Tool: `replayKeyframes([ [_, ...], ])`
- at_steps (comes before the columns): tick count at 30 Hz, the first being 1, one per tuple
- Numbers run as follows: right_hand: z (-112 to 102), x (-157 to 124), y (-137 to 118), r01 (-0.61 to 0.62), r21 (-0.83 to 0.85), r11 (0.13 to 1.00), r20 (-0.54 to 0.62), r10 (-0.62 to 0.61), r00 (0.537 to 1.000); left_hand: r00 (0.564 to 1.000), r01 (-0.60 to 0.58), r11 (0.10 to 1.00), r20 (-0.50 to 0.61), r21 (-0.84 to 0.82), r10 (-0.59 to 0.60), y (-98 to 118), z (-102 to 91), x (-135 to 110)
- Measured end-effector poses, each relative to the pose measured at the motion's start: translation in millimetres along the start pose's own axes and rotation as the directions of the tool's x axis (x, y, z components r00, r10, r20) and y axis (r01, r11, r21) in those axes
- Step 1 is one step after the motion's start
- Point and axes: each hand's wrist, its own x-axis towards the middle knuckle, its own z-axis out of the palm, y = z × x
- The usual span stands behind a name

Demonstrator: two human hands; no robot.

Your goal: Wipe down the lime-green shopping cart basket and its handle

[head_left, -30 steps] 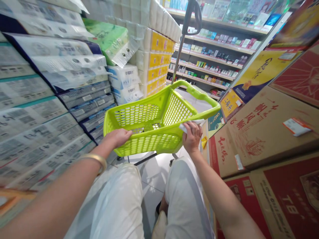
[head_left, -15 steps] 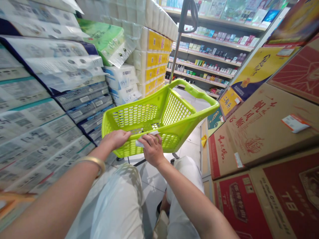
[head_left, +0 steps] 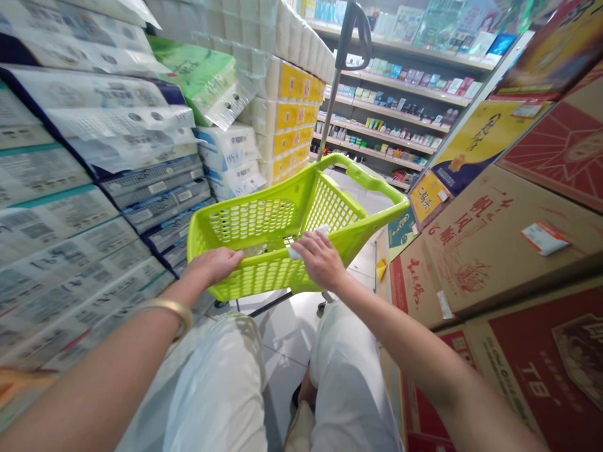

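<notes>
A lime-green plastic shopping basket on wheels stands in the aisle in front of my knees, tilted toward me, with a grey pull handle rising behind it. My left hand grips the basket's near rim at its left corner, fingers curled over the edge; a gold bangle sits on that wrist. My right hand presses a white cloth onto the near rim toward the right, fingers closed over it.
Stacked packs of tissue and toilet paper wall the left side. Cardboard cartons with red print line the right. Shelves of small goods stand at the aisle's far end. White floor tiles show between my legs.
My right hand with the white cloth slid from the basket's right rim to the middle of the near rim, then back a little to the right. My left hand stayed on the left corner.
</notes>
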Motion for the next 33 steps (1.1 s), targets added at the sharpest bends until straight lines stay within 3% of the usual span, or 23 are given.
replayKeyframes([
  [5,-48,-21,76,-0.055,-0.134,0.989,0.048,0.062,0.997,1.0,0.007,1.0,-0.007,-0.006,-0.007,0,1.0,3],
  [9,-69,-31,114,-0.277,-0.246,0.929,-0.099,0.261,0.96,1.0,0.006,1.0,-0.014,-0.013,-0.006,2,3.2,3],
  [11,-66,-31,115,-0.387,-0.268,0.883,-0.176,0.35,0.92,1.0,0.004,1.0,-0.016,-0.016,-0.004,3,3.9,3],
  [13,-54,-27,102,-0.409,-0.254,0.876,-0.187,0.37,0.91,1.0,0.005,1.0,-0.015,-0.017,-0.006,3,3.7,3],
  [16,-27,-13,60,-0.298,-0.19,0.936,-0.077,0.288,0.955,1.0,0.005,1.0,-0.007,-0.015,-0.006,5,1.4,3],
  [20,5,6,2,-0.249,-0.129,0.96,0.007,0.252,0.968,1.0,-0.009,1.0,0.008,-0.011,0.009,5,-1.5,4],
  [23,10,12,-12,-0.166,-0.133,0.977,0.043,0.173,0.984,1.0,-0.016,1.0,0.002,-0.009,0.016,1,-0.2,8],
  [27,-15,6,16,-0.042,-0.182,0.982,0.136,0.068,0.988,0.999,-0.027,0.999,-0.02,-0.02,0.026,-8,2.5,12],
  [33,-71,-10,91,-0.068,-0.308,0.949,0.189,0.131,0.973,0.999,-0.049,0.999,-0.021,-0.021,0.048,-9,-3.0,11],
])
